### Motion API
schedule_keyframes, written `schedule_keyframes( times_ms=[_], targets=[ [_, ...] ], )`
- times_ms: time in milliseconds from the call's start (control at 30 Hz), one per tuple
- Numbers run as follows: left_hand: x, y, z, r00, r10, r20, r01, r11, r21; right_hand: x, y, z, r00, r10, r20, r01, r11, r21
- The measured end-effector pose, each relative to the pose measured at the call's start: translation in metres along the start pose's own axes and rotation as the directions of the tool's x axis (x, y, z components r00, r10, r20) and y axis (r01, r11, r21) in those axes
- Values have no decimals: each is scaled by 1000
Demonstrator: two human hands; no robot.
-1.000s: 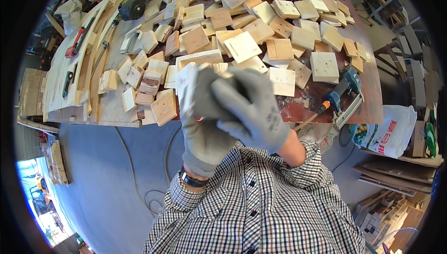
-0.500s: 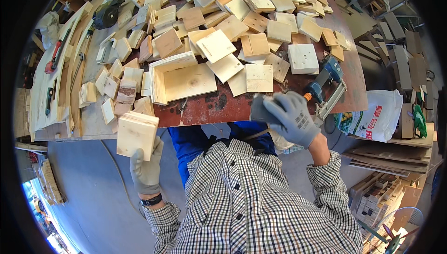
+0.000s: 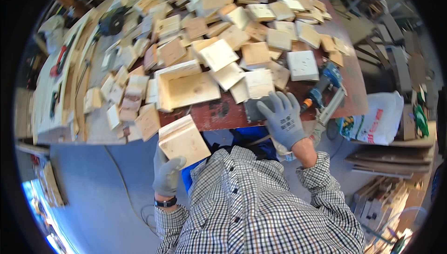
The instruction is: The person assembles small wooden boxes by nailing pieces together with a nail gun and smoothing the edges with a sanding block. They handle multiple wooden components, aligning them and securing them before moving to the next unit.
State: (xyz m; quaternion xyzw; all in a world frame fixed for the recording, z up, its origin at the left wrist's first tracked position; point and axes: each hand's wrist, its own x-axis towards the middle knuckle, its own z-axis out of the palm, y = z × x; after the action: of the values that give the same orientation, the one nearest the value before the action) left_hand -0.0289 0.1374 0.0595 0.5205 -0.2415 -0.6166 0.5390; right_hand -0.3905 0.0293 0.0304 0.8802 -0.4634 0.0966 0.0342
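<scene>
My left hand (image 3: pixel 166 174), in a grey glove, grips a small stack of square wooden blocks (image 3: pixel 187 146) in front of the table edge. The blocks are tilted, with a broad pale face toward me. My gloved right hand (image 3: pixel 286 123) is open at the table's front edge, fingers spread. Its fingertips touch or lie just over a dark grey flat pad (image 3: pixel 256 110), perhaps sandpaper, resting on the red tabletop. Beyond the left hand sits an open wooden box frame (image 3: pixel 194 89). To the right of my right hand lies a blue nail gun (image 3: pixel 320 86) with an orange tip.
Many loose wooden squares (image 3: pixel 255 53) are heaped across the table (image 3: pixel 212 120). Long wooden strips (image 3: pixel 70 86) and a red-handled tool (image 3: pixel 59 61) lie at left. A white plastic bag (image 3: pixel 379 119) stands at right, above stacked boards (image 3: pixel 391 158). A cable (image 3: pixel 122 179) runs over the floor.
My left hand has moved right and inward with the blocks, turning them. My right hand has lowered the dark pad onto the table and its fingers have spread. The view has shifted slightly.
</scene>
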Motion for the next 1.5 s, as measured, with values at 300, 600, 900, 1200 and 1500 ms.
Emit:
schedule_keyframes(
  times_ms=[300,600,900,1200,1500],
  targets=[
    [24,19,91,860,-169,482,50,967,251,-19,-97,-48,945,325,30,-94,184,978],
    [42,-27,198,527,-253,811,-547,630,552,-178,-51,-71,293,938,184,186,-245,952],
    [41,-196,265,402,-477,782,-904,-342,257,-302,-44,-6,244,895,374,629,-439,641],
    [12,-244,277,68,-539,839,-899,331,286,-212,57,-45,612,439,657,-327,-616,717],
    [-8,-242,286,21,-474,880,-997,58,55,-153,146,90,-144,298,944,-803,-592,64]
  ],
)
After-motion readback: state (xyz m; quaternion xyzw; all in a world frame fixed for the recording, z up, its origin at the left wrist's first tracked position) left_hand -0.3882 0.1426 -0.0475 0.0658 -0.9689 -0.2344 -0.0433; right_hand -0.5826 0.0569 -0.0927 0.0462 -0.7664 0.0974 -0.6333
